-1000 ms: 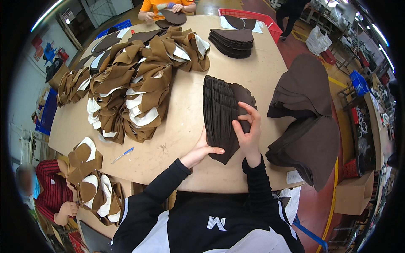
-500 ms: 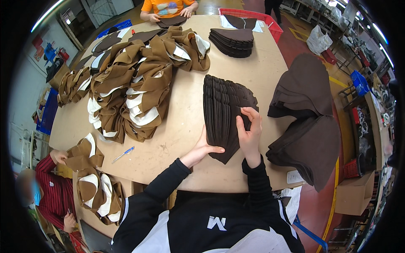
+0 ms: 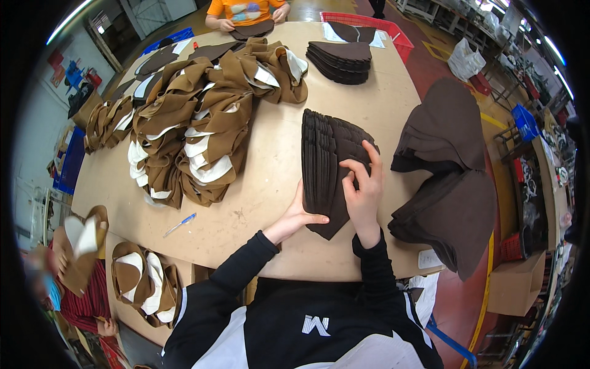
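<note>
Dark brown felt pieces, cut to one curved, pointed shape and stacked in a fanned pile point(image 3: 329, 166), lie near the middle of the pale wooden tabletop point(image 3: 258, 203), toward its near edge. We see our left hand point(image 3: 301, 215) pressed against the near left side of this pile, thumb along its lower edge, its grip steadying the stack rather than closing round it. Our right hand point(image 3: 362, 184) rests on top, fingers point(image 3: 355, 178) curled and pinching the uppermost piece. Well to the right, larger dark brown fabric sheets point(image 3: 448, 184) drape over the tabletop's edge. To the left lie heaped tan-and-white sewn pieces point(image 3: 203, 135); a blue pen point(image 3: 179, 225) lies nearer us. Far across, another person's hands point(image 3: 246, 24) touch dark fabric.
</note>
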`<state>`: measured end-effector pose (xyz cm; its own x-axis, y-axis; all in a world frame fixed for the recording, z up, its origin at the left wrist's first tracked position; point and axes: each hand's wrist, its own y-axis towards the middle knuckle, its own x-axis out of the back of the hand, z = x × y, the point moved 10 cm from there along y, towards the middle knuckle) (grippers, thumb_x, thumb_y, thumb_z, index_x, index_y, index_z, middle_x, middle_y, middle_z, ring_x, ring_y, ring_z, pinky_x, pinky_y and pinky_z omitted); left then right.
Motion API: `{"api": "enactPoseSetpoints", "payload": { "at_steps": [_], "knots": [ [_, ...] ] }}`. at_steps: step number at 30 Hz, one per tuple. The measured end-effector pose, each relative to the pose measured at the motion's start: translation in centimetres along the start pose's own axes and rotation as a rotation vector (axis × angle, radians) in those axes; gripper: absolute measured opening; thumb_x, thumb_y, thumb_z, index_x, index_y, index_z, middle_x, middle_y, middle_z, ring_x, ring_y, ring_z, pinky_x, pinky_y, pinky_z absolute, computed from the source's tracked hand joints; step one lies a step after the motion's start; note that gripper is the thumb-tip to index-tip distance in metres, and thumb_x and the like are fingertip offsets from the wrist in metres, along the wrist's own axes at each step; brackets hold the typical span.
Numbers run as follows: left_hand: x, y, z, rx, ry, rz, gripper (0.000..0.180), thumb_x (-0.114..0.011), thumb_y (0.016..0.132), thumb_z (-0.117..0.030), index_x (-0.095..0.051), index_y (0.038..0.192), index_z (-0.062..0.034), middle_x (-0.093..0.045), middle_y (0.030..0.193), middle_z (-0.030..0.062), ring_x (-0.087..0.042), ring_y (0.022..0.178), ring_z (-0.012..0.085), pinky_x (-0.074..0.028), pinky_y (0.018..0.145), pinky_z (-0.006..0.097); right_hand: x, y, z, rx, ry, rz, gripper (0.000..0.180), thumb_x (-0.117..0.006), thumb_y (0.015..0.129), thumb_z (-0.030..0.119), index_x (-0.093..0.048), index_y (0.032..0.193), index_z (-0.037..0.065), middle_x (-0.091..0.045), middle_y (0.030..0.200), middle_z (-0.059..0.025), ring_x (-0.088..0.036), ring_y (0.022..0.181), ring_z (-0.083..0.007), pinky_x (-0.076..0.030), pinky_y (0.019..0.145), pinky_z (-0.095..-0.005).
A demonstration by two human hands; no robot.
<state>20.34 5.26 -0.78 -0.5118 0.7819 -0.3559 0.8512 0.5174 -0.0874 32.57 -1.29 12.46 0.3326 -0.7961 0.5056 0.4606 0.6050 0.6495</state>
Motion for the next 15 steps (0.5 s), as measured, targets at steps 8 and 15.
{"api": "enactPoseSetpoints", "payload": {
  "at_steps": [8,15],
  "knots": [
    [0.6,0.4,0.5,-0.113,0.101,0.023,0.131,-0.092,0.067,-0.022,0.003,0.156,-0.0131,-0.021,0.156,0.01,-0.022,0.145,0.022,-0.029,0.115,0.038,0.7,0.2,1.7,0.02,-0.056,0.021,0.015,-0.072,0.079,0.013,-0.071,0.093,0.009,-0.051,0.141,-0.0087,-0.053,0.123,-0.0244,-0.037,0.097,-0.037],
    [1.0,0.7,1.2,-0.213,0.165,0.063,0.133,-0.092,0.064,-0.038,0.0,0.156,-0.0116,-0.021,0.155,0.0096,-0.022,0.144,0.0207,-0.027,0.116,0.039,1.8,-0.1,1.5,-0.017,-0.032,-0.121,0.019,-0.069,0.076,0.008,-0.071,0.094,0.011,-0.051,0.142,-0.0087,-0.056,0.117,-0.0245,-0.04,0.095,-0.037]
  ]
}}
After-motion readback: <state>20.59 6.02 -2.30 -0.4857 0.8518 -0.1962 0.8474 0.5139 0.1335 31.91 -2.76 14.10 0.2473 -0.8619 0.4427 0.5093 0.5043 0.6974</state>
